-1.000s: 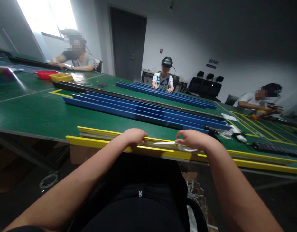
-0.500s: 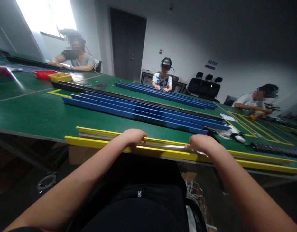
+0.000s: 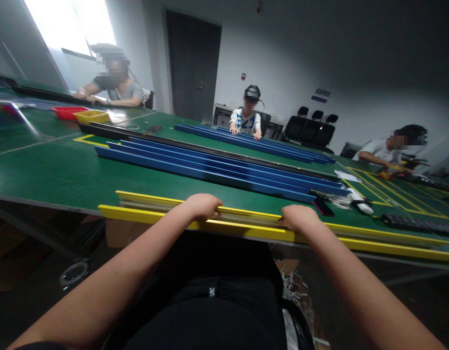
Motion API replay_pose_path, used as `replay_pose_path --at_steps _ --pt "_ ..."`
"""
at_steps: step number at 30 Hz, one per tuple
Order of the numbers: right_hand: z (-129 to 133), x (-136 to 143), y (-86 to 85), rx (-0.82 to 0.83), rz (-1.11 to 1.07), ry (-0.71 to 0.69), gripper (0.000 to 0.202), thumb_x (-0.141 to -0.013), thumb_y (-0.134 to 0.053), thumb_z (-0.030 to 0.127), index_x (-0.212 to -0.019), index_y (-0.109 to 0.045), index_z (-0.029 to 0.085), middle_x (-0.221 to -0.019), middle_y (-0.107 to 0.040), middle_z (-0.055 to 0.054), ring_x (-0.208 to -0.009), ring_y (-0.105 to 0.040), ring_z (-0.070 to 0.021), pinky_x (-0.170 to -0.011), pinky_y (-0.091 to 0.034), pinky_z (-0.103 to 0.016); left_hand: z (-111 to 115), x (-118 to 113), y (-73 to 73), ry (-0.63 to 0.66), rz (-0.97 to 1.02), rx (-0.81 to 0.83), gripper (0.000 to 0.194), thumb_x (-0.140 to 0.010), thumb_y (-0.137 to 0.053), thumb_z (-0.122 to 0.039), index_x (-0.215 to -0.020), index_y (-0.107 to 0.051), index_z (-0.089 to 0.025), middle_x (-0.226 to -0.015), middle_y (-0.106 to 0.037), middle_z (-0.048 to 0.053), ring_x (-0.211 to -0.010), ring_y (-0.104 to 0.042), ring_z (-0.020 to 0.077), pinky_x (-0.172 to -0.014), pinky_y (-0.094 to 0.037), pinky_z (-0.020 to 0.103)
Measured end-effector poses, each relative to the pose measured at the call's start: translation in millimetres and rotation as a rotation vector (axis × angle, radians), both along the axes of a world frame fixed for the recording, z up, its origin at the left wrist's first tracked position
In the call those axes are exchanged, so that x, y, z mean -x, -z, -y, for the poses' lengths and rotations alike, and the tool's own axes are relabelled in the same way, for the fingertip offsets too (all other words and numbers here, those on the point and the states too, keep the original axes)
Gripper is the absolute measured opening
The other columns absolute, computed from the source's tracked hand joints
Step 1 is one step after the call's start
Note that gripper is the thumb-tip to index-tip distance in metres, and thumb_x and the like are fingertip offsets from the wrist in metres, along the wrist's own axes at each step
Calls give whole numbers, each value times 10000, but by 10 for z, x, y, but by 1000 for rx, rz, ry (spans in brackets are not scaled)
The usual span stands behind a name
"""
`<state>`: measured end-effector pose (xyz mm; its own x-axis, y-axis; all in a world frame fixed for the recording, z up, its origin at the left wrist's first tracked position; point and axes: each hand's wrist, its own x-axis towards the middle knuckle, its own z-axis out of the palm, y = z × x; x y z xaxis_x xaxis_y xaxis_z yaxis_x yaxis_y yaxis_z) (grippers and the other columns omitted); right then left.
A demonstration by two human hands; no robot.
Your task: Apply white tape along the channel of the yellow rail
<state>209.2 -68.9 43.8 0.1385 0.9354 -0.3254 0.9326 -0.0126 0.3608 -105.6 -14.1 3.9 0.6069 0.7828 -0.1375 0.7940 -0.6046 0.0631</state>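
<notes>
A long yellow channel-shaped strip (image 3: pixel 246 226) lies along the front edge of the green table, with a raised flange on its near and far sides. Over its middle, my left hand (image 3: pixel 206 206) is closed, fingers curled down into the channel by the far flange. My right hand (image 3: pixel 299 217) is farther right over the same strip, also closed, its fingertips at the far flange. Whatever either hand pinches is hidden by the fingers.
Several long blue channel strips (image 3: pixel 209 170) lie beyond, with a black strip (image 3: pixel 166 142) behind them. A phone (image 3: pixel 323 204) and white crumpled material (image 3: pixel 359 200) are to the right. Red (image 3: pixel 69 113) and yellow trays (image 3: pixel 92 116) stand left. Three people sit around the table.
My right hand has shifted slightly left along the yellow strip. The white strip seen between my hands in the channel no longer shows. My left hand stays nearly in place.
</notes>
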Motion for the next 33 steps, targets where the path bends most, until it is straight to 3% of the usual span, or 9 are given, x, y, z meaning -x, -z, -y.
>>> replay_pose_path --at_steps 16,24,33 --pt "15 84 85 -50 12 8 450 -780 -589 482 -1015 -740 129 -1045 -695 -211 -945 -664 -334 -796 -499 -429 -40 5 55 10 0 -11 380 -774 -519 -535 -979 -689 -263 -985 -726 85 -870 -667 248 -670 -478 292" --pt "44 159 123 -93 13 109 330 -804 -565 256 -1045 -734 108 -1066 -689 -226 -990 -659 -310 -820 -498 -407 -30 -35 38 -17 -35 9 394 -761 -505 -530 -981 -689 -259 -990 -725 87 -876 -660 245 -701 -486 302" --pt "82 179 122 -124 -1 123 323 -793 -524 151 -1031 -740 121 -1071 -688 -226 -976 -665 -305 -815 -502 -420 -19 -103 5 -78 -60 59 416 -729 -520 -527 -999 -693 -262 -987 -727 94 -872 -657 257 -715 -497 321"
